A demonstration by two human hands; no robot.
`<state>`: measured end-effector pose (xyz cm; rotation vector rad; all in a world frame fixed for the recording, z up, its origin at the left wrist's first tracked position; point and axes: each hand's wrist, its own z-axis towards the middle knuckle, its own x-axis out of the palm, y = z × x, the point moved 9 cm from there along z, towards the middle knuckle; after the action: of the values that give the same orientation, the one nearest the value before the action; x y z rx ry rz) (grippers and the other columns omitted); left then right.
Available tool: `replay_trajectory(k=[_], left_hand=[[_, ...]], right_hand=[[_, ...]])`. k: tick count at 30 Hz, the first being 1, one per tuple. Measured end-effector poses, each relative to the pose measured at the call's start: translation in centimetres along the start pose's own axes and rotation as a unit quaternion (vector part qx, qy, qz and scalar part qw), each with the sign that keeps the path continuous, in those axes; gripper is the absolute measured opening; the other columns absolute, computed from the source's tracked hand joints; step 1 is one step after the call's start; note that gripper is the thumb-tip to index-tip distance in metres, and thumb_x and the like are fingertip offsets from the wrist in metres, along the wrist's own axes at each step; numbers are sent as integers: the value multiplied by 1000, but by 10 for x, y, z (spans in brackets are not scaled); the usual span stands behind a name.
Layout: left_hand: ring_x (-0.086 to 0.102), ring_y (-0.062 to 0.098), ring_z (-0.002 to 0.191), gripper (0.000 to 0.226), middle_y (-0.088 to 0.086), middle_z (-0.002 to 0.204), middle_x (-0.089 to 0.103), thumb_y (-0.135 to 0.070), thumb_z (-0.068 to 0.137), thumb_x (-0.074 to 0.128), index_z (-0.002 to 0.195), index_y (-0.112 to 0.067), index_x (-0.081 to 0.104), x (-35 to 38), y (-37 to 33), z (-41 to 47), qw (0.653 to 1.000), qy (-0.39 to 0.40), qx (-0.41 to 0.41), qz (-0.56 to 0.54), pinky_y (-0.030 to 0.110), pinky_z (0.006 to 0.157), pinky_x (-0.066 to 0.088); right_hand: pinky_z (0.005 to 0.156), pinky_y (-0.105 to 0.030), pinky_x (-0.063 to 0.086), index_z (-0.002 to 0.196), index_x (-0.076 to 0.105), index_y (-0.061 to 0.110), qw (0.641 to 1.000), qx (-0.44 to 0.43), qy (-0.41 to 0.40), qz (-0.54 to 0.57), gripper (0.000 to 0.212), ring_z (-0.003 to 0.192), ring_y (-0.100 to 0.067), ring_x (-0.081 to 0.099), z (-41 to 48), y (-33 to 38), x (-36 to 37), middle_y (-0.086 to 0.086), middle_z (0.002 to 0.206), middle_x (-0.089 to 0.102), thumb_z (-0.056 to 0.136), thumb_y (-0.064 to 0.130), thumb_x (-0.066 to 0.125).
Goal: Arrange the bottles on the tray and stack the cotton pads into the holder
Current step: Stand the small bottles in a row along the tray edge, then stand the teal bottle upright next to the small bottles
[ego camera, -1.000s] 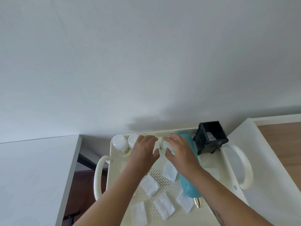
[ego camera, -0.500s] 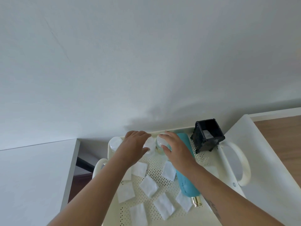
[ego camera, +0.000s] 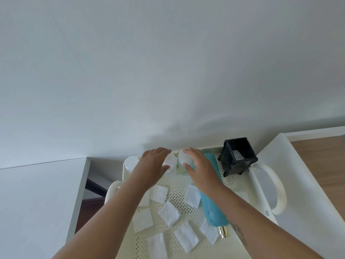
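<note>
- White-capped bottles line the far edge of a cream perforated tray [ego camera: 179, 190], where a person's two bare hands work side by side.
- The left hand [ego camera: 151, 167] curls its fingers and thumb round the cap of the middle bottle [ego camera: 171, 161], which stands upright.
- The right hand [ego camera: 201, 169] grips the neighbouring clear bottle [ego camera: 183, 162] in the same way, just right of the first; the two bottles stand almost touching.
- A third capped bottle [ego camera: 131, 163] stands untouched at the tray's far left corner.
- A teal bottle [ego camera: 212, 199] lies on its side along the right of the tray, partly under the right forearm, its gold cap [ego camera: 224, 231] pointing towards the near edge.
- Square cotton pads [ego camera: 169, 213] lie scattered flat over the middle and near part of the tray, most of them apart from one another.
- The black holder [ego camera: 226, 157] stands tilted at the far right corner, with one white pad [ego camera: 237, 155] visible inside.
- White handles curve out from both sides of the tray; a white table [ego camera: 37, 202] lies to the left and a pale wall [ego camera: 168, 71] rises behind.
</note>
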<state>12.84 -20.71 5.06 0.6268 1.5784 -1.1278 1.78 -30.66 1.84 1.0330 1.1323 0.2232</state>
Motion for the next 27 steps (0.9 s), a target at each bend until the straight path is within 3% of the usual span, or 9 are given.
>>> replay_trajectory(k=[6, 11, 16, 20, 27], left_hand=[[42, 16, 134, 58, -4, 148, 46, -35, 91, 59, 144, -21, 41, 2, -6, -7, 1000, -13, -13, 7, 35, 115, 23], [28, 16, 143, 59, -5, 158, 29, -43, 93, 52, 147, -27, 33, 12, -27, -6, 999, -10, 23, 21, 42, 119, 18], [22, 21, 147, 59, -4, 161, 22, -45, 96, 46, 150, -27, 29, 29, -43, -1, 997, 7, 64, 50, 45, 119, 19], [24, 23, 146, 59, -2, 160, 25, -44, 96, 46, 150, -25, 30, 36, -44, -3, 995, 2, 70, 72, 46, 119, 15], [25, 25, 146, 64, 1, 160, 25, -40, 94, 49, 151, -23, 26, 40, -42, -4, 993, -1, 82, 88, 48, 118, 15]], right_hand=[[113, -25, 32, 142, 41, 26, 1000, 13, 14, 24, 49, 138, -2, 32, -11, 2, -4, 11, 148, 39, 96, 22, 57], [104, -6, 27, 137, 47, 25, 997, 47, -61, 14, 44, 126, 2, 39, -45, -3, -29, 14, 135, 47, 94, 22, 56], [109, -21, 28, 138, 48, 19, 986, 103, -107, -78, 45, 132, -13, 36, -95, -22, -33, 1, 141, 46, 93, 24, 56], [103, -36, 46, 140, 43, 23, 975, 148, -122, -112, 54, 133, -19, 35, -127, -39, -27, -2, 147, 40, 90, 30, 61], [93, -34, 53, 151, 14, 36, 969, 188, -97, -129, 82, 130, -22, 36, -153, -54, -5, -1, 156, 22, 86, 47, 62]])
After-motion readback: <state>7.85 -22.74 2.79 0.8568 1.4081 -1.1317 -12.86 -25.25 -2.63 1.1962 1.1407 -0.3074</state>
